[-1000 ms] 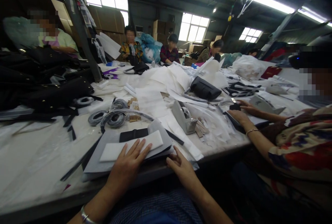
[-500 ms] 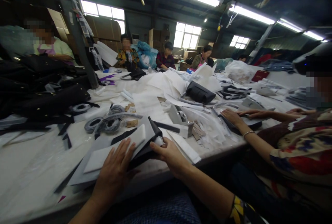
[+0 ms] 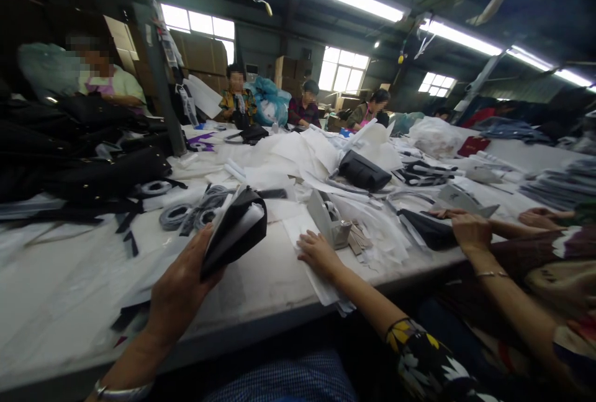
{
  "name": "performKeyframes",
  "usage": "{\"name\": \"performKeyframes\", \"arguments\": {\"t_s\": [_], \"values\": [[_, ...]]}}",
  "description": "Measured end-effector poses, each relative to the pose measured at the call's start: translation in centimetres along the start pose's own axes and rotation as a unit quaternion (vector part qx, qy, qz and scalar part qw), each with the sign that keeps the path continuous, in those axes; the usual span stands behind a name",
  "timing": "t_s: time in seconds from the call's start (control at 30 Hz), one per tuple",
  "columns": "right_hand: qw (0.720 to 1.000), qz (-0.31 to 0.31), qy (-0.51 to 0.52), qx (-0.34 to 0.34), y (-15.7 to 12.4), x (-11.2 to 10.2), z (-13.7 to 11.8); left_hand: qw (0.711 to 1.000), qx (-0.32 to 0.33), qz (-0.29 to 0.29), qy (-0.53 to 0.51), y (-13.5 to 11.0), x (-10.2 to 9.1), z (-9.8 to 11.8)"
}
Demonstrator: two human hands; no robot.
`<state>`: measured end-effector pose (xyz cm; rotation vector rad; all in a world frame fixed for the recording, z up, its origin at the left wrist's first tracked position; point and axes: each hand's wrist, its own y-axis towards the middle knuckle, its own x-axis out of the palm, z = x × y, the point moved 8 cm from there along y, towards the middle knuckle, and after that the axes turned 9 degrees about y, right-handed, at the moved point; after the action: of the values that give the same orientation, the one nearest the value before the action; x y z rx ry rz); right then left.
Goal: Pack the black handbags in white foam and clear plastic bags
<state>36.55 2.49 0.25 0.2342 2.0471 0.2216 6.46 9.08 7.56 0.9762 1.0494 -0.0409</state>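
Observation:
My left hand (image 3: 179, 293) is closed on a folded black bag piece (image 3: 235, 231) with white padding inside, lifted off the white table (image 3: 69, 290) and tilted upright. My right hand (image 3: 316, 253) lies flat with fingers spread on a white paper sheet (image 3: 307, 234) near the table's front edge, just left of a grey tape dispenser (image 3: 333, 222).
Grey strap coils (image 3: 186, 213) and black bags (image 3: 93, 172) lie at the left. A black bag (image 3: 363, 171) sits among white sheets mid-table. A co-worker's hands (image 3: 468, 228) rest on black pieces at the right. Other people sit at the far side.
My left hand has lifted the black piece with padding off the table. My right hand let go of it and moved right onto the white sheet.

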Motion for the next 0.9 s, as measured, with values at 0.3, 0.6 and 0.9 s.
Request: {"name": "performKeyframes", "arguments": {"t_s": [0.3, 0.6, 0.9], "values": [[0.994, 0.088, 0.009, -0.057, 0.1, -1.1, -5.2, 1.0, -0.001, 0.025, 0.001, 0.1, 0.2, -0.3], [0.996, 0.025, 0.083, -0.037, -1.5, 2.7, -8.9, 0.999, 0.047, 0.012, 0.011, -0.4, 1.3, 0.9], [0.977, 0.037, -0.002, -0.209, 0.5, 7.5, -9.9, 0.98, 0.177, 0.011, 0.095, -2.4, 4.2, 4.0]]}}
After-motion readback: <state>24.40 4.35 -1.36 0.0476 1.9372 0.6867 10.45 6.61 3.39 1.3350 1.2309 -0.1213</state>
